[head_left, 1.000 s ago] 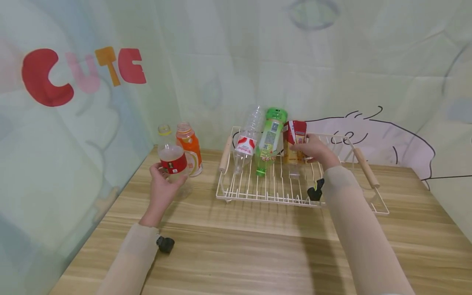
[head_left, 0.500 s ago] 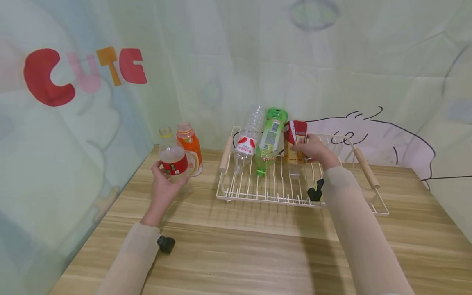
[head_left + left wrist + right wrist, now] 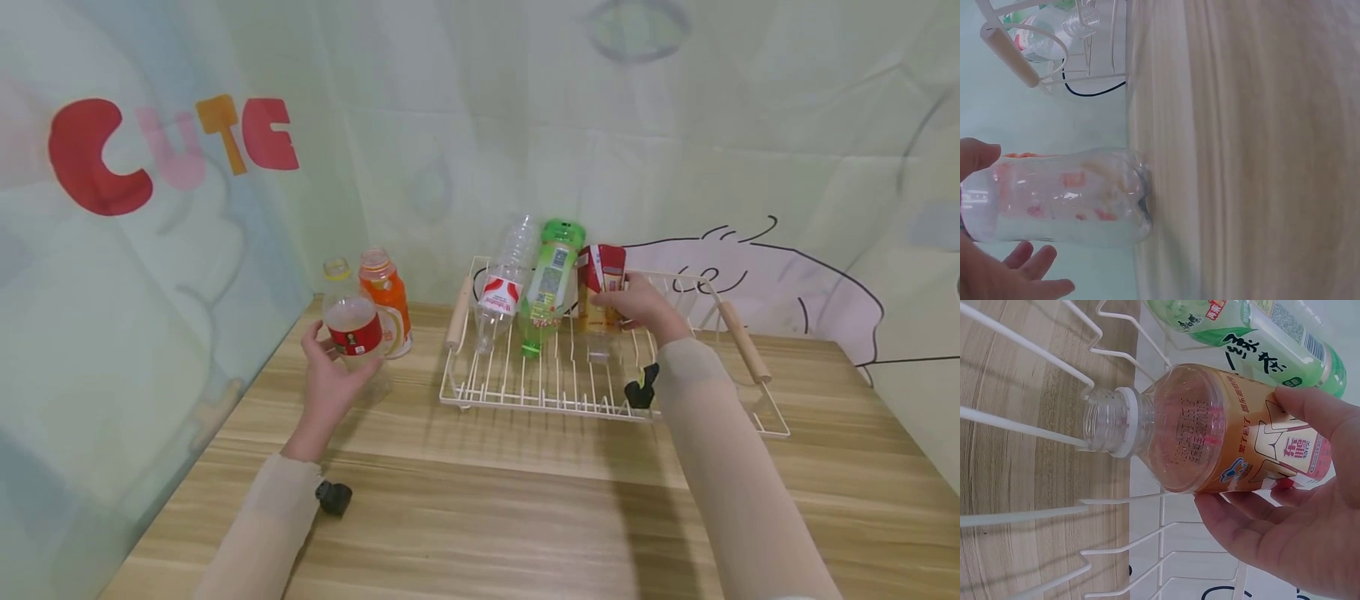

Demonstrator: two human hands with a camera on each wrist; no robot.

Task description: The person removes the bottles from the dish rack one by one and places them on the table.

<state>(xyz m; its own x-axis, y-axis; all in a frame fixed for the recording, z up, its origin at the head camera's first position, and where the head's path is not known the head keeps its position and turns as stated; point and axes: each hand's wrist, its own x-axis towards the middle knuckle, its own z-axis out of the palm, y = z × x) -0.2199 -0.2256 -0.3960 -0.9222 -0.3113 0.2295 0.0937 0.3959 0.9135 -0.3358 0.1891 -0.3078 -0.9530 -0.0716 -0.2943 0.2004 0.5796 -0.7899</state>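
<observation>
A clear plastic bottle with a red label stands upright and uncapped on the table at the left. My left hand is spread around its lower part; in the left wrist view a gap shows between the fingers and the clear bottle. Just behind stands an orange-wrapped bottle. At the rack, my right hand grips a bottle with a red and orange label between thumb and fingers. That bottle leans neck down among the wires, its open mouth close to the wooden table.
The white wire rack with wooden handles stands toward the back of the table. In it lean a clear bottle with a red and white label and a green bottle, both neck down. A printed curtain hangs behind.
The fingers of my left hand have shifted slightly left, away from the clear bottle's side. The bottle at my right hand has barely moved, and the hand keeps its grip.
</observation>
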